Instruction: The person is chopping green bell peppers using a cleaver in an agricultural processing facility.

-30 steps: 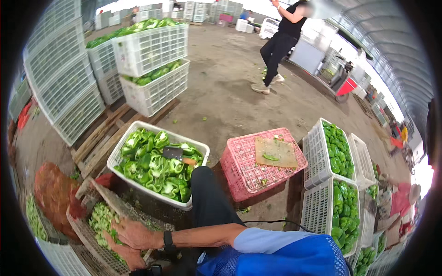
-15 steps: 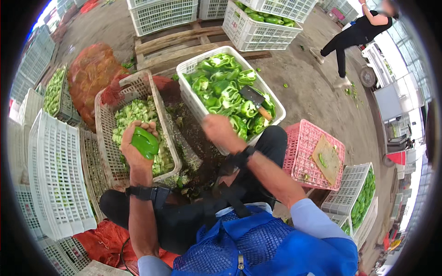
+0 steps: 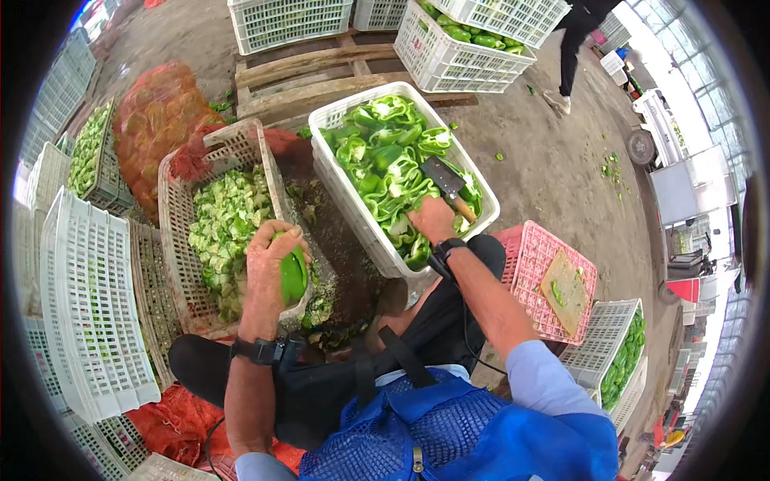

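My left hand (image 3: 271, 252) grips a green bell pepper (image 3: 293, 276) above the near right side of a worn crate (image 3: 178, 276), which holds pale green pepper cores and scraps (image 3: 228, 210). My right hand (image 3: 434, 220) is down among the cut green peppers (image 3: 391, 164) in a white crate (image 3: 341, 192). Its fingers curl against green pepper there, and what they hold is partly hidden. Close by, a cleaver (image 3: 442, 175) with a dark blade and wooden handle lies on top of the pieces.
On my right stands an upturned pink crate (image 3: 532, 276) with a cutting board (image 3: 565, 293) on it. A wooden pallet (image 3: 321, 76) and stacked white crates (image 3: 465, 60) are beyond. An orange mesh sack (image 3: 164, 132) and tall crates (image 3: 96, 305) stand left. Another person (image 3: 571, 48) is at the far right.
My right hand has moved right and down into the white crate's peppers. My left hand has come right and turned over, still holding its pepper. The other person has shifted mostly out of view.
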The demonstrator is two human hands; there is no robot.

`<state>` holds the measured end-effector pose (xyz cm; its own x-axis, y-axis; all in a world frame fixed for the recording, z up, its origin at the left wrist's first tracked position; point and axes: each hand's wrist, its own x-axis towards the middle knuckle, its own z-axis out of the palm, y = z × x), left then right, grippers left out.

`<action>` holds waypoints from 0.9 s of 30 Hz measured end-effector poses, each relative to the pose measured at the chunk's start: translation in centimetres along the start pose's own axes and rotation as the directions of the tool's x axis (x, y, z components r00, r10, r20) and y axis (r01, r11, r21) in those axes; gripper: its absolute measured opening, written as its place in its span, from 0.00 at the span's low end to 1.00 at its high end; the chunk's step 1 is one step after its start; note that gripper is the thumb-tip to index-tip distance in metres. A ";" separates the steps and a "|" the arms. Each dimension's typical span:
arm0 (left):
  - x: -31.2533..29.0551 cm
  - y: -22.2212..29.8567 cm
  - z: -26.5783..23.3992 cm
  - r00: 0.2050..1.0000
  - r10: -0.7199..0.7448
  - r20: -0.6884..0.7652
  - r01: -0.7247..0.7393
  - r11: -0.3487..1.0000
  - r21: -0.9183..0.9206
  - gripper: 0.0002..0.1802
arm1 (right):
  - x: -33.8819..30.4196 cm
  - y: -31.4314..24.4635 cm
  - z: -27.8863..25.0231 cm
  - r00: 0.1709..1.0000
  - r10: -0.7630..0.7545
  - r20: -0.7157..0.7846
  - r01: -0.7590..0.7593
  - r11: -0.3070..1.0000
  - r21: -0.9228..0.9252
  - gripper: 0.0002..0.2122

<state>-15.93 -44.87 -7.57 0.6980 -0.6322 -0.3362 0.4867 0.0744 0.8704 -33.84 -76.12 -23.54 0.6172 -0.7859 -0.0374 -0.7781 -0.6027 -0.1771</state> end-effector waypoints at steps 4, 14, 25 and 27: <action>0.2 -0.9 0.5 0.995 -0.057 0.084 0.056 0.998 0.016 0.10 | 0.2 1.3 2.7 0.946 -0.073 -0.315 0.084 0.996 0.021 0.13; 0.2 -3.0 -1.6 0.993 0.057 0.100 -0.093 0.906 0.412 0.09 | 2.8 3.2 -6.9 0.985 0.127 -0.116 -0.121 0.991 0.058 0.10; 1.2 -3.9 2.0 0.997 -0.050 0.062 0.028 0.945 0.327 0.04 | 2.2 6.8 -4.7 0.998 0.009 0.069 -0.011 0.999 0.032 0.12; 1.7 -4.6 1.6 0.997 -0.020 0.074 -0.005 0.945 0.326 0.05 | 2.2 8.6 -5.9 0.999 0.004 0.048 -0.011 0.990 0.139 0.18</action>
<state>-17.83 -47.58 -11.61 0.6473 -0.6889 -0.3263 0.2854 -0.1779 0.9418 -39.92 -83.86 -19.36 0.6190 -0.7807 -0.0850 -0.7607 -0.5692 -0.3120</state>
